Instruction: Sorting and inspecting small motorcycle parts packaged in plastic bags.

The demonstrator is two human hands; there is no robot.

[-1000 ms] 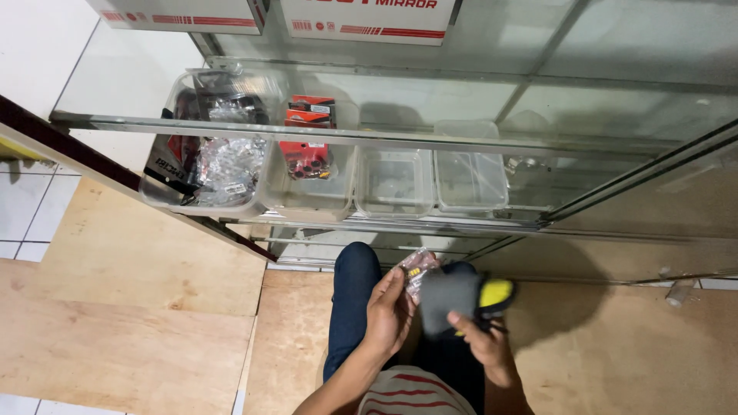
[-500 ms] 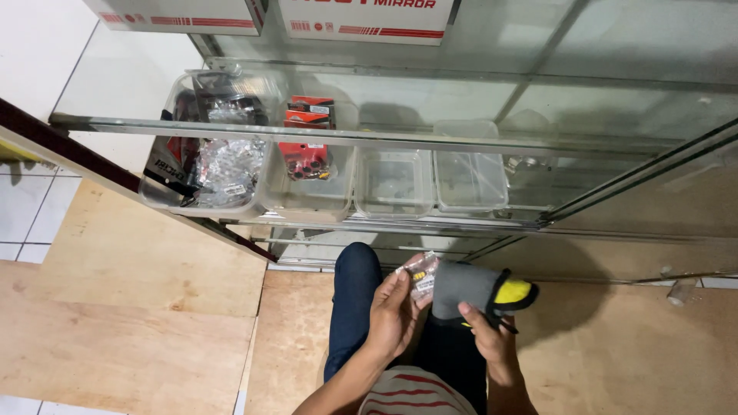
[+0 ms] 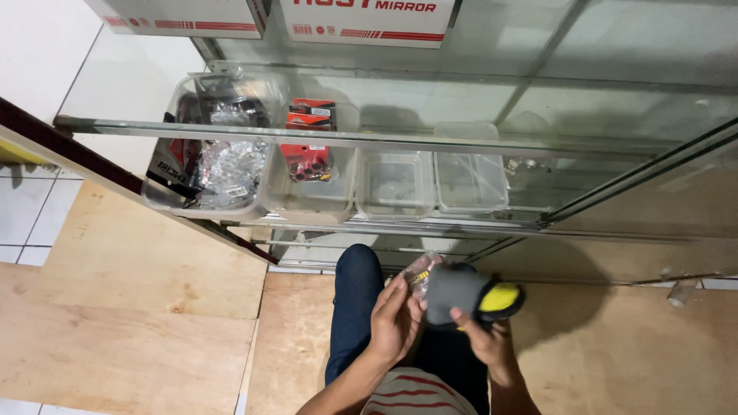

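Clear plastic bins (image 3: pixel 396 184) on a glass shelf (image 3: pixel 384 142), red packets (image 3: pixel 309 138), plywood floor (image 3: pixel 131 323).

**Hands at work below the glass shelf**

Four tubs sit in a row on the glass shelf (image 3: pixel 400 142); boxes (image 3: pixel 361 19) lie behind them. Before and below the shelf, the left hand (image 3: pixel 396 319) holds a small packet (image 3: pixel 420 274), just left of the scanner (image 3: pixel 469 296) in the right hand (image 3: pixel 484 338).
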